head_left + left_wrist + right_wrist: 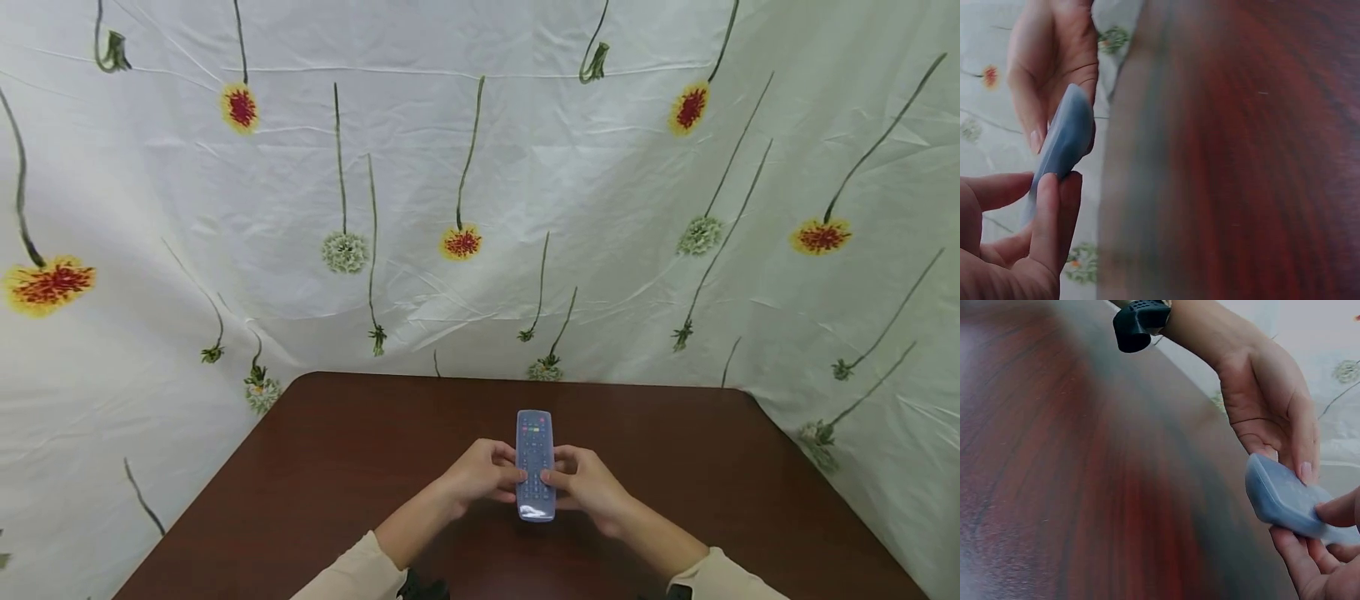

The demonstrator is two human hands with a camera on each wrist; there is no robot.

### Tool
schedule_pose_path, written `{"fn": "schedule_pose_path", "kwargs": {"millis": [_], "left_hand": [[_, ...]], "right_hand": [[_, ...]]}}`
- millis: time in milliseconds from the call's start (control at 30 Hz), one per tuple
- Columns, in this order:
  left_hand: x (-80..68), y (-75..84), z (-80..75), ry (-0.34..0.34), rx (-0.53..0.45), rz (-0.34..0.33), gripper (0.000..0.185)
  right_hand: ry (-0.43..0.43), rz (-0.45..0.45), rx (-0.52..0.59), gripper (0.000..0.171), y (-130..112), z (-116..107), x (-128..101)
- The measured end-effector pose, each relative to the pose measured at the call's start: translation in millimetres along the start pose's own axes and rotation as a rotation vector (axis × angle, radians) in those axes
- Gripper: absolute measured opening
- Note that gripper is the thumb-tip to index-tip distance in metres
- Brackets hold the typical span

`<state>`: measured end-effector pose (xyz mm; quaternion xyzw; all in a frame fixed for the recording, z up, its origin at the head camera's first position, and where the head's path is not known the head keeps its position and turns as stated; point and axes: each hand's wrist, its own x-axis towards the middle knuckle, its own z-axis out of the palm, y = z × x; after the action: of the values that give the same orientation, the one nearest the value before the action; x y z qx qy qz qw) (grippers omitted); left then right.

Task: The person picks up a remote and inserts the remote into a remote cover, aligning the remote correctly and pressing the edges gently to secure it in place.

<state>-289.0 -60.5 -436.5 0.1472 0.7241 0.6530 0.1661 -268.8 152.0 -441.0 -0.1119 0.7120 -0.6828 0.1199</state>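
Over the middle of the table (pixel 315 475), one remote (pixel 535 463) sits in a clear bluish sleeve, held up off the wood between two hands. Left hand (pixel 480 475) grips its left edge, thumb curled onto the buttons, fingers wrapped underneath. Right hand (pixel 588 482) mirrors that on the other edge, thumb on the keypad. Remote points away from the person, coloured buttons at the far end. One table, dark reddish brown. Behind it hangs one white cloth (pixel 600 183) printed with flowers. Two cream sleeves (pixel 352 575) show at the bottom edge, and one black wrist strap (pixel 1138 322) shows on the left arm.
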Motion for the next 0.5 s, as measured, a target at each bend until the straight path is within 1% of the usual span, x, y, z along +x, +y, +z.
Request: {"fn": "schedule_pose_path", "kwargs": {"millis": [100, 200, 333, 500], "left_hand": [[-1.1, -6.8, 4.7, 0.03, 0.022, -0.02, 0.02], [-1.3, -12.7, 8.7, 0.058, 0.041, -0.039, 0.018], [-1.2, -18.6, 12.1, 0.085, 0.066, -0.068, 0.017], [-1.5, -21.2, 12.9, 0.103, 0.096, -0.1, 0.018]], "right_hand": [[0.011, 0.033, -0.03, 0.046, 6, 1, 0], [0.002, 0.058, -0.06, 0.047, 10, 2, -1], [-0.01, 0.067, -0.109, 0.042, 13, 3, -2], [-0.002, 0.075, -0.171, 0.034, 15, 4, -2]]}}
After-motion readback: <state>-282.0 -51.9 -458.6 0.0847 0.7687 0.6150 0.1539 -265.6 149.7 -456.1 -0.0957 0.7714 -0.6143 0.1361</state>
